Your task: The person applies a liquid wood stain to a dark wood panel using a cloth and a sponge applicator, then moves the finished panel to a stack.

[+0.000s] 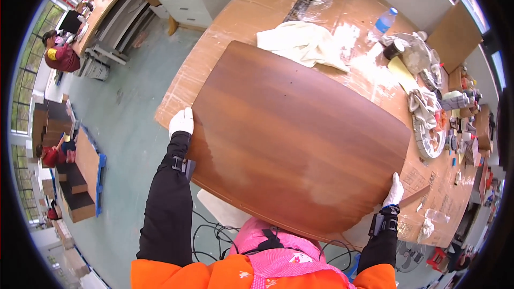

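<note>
1. Left hand (181, 121), white-gloved, pinches the left edge of the brown board (305, 128).
2. The board is over the table (209, 27), its near edge overhanging.
3. A white cloth (301, 42) lies just beyond it.
4. Right hand (394, 191), gloved too, pinches the board's right edge.

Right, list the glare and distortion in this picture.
Head view: strong glare on the wrapped table, between the white cloth and the bottle.
Head view: pale patches on the lower brown board; whether sheen or finish, I cannot tell.
Head view: fisheye bending, with the left windows bowed along the dark rim.
</note>
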The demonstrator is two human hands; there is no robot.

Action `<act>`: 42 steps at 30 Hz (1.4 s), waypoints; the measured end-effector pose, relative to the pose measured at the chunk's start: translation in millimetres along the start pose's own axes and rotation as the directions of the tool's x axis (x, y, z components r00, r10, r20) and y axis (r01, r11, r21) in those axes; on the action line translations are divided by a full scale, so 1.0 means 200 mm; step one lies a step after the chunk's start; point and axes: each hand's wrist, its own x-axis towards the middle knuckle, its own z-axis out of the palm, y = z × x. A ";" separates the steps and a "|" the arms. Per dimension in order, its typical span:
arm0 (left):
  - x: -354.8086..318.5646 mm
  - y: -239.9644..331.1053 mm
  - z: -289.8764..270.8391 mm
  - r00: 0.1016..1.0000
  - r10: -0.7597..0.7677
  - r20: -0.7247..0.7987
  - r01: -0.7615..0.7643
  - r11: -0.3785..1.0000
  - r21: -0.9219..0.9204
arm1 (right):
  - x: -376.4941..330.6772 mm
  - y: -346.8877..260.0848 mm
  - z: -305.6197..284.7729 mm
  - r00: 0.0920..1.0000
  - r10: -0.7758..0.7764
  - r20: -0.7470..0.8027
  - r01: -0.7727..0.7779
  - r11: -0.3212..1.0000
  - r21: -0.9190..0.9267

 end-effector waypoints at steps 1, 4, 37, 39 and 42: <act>0.00 0.00 -0.03 0.996 0.085 0.013 -0.085 0.996 0.034 | 0.01 0.01 0.01 1.000 0.022 0.019 -0.022 0.999 -0.025; 0.03 0.00 -0.12 0.987 0.154 0.048 -0.161 0.953 0.256 | 0.06 0.05 0.01 0.996 0.024 0.082 -0.024 1.000 -0.006; -0.08 -0.74 -0.08 0.626 -0.586 0.515 0.761 0.604 -0.239 | -0.84 0.32 -0.44 0.976 0.093 0.198 -0.076 0.993 -0.088; -0.11 -0.68 -0.12 0.605 -0.580 0.545 0.781 0.565 -0.266 | -0.85 0.37 -0.50 0.923 0.301 0.241 -0.362 0.891 0.274; -0.15 -0.58 -0.16 0.596 -0.567 0.570 0.794 0.521 -0.312 | -0.92 0.48 -0.56 0.858 0.462 0.222 -0.510 0.725 0.462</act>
